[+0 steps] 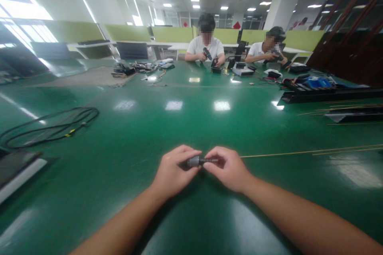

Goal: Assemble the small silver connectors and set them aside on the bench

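Just in front of me, low over the green table (143,119), is a dark grey cylindrical tool (194,161) with a thinner stepped shaft pointing right. My left hand (175,169) is closed around its thick body, thumb and fingers on opposite sides. On the thin shaft, close to where it meets the body, my right hand (229,168) pinches with thumb and fingertips. The fingers partly cover the tool, and its exact kind does not show clearly. Beyond my right hand, a thin yellowish rod (278,154) stretches along the table to the right.
A coiled black cable (54,127) lies at left, above a dark flat device (18,171). Black metal channels (329,95) and a blue bundle (318,82) are at right. Across the table, two people (206,44) handle tools beside scattered parts (146,66).
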The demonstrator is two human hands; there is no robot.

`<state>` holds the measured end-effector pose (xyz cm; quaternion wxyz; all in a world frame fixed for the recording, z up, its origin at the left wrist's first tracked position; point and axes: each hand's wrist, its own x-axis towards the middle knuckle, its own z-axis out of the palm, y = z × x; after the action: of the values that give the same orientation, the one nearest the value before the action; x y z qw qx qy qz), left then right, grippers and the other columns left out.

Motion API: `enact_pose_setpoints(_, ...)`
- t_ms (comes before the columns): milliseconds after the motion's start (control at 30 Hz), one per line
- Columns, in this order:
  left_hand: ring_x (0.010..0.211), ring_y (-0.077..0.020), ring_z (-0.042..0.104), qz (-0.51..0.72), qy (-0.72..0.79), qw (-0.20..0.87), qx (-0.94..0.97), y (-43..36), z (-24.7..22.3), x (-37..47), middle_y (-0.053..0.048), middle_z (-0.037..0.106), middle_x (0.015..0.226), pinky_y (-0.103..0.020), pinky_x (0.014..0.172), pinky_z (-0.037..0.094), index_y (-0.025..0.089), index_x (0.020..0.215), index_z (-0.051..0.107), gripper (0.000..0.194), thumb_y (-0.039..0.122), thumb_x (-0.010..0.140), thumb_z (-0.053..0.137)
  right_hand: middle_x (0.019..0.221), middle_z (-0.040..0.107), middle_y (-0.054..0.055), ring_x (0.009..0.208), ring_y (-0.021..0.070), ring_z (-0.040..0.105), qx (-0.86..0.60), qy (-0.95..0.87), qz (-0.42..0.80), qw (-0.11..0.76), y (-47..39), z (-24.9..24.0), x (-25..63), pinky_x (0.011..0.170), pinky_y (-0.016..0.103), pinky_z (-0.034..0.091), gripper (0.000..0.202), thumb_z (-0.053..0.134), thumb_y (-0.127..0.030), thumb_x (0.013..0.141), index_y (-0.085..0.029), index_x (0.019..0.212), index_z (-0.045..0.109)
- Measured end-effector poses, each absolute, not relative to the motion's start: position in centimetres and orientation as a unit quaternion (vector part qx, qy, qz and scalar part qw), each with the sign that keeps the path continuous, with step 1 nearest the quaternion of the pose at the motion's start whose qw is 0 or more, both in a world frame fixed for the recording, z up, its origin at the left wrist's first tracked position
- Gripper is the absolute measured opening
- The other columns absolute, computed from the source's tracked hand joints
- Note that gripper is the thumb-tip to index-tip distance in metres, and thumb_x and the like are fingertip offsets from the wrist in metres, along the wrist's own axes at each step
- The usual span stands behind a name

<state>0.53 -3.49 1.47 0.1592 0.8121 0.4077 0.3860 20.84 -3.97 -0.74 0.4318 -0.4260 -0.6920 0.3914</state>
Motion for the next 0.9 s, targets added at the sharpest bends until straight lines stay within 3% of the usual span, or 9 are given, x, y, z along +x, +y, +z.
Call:
enact_pose_setpoints(467, 0.084, -0.0158, 0.068, 0.397, 0.399, 0.159, 0.811, -3.61, 1.43, 0.39, -0.004, 0.073, 0.095, -0.024, 0.075, 0.053, 0.023, 0.103, 0.076, 0.023, 0.017, 0.080, 0.072, 0.085, 0.073, 0.004, 0.074, 0.0173, 0.067, -0.420, -0.678, 0.418, 0.435, -4.27, -0.91, 20.68, 0.067, 0.027, 0.052, 0.007, 0.069, -0.024, 0.085, -0.019, 0.089, 0.068)
enact_pose_setpoints(900, 0.087, -0.0155, 0.067, 0.399, 0.405, 0.149, 0.809, -3.16, 1.26, -0.04, -0.003, 0.072, 0.097, -0.024, 0.078, 0.052, 0.023, 0.104, 0.075, 0.027, 0.014, 0.079, 0.072, 0.079, 0.069, 0.001, 0.066, 0.0146, 0.061, -0.441, -0.668, 0.413, 0.435, -4.14, -0.84, 20.72, 0.061, 0.025, 0.047, 0.009, 0.068, -0.026, 0.085, -0.018, 0.089, 0.066)
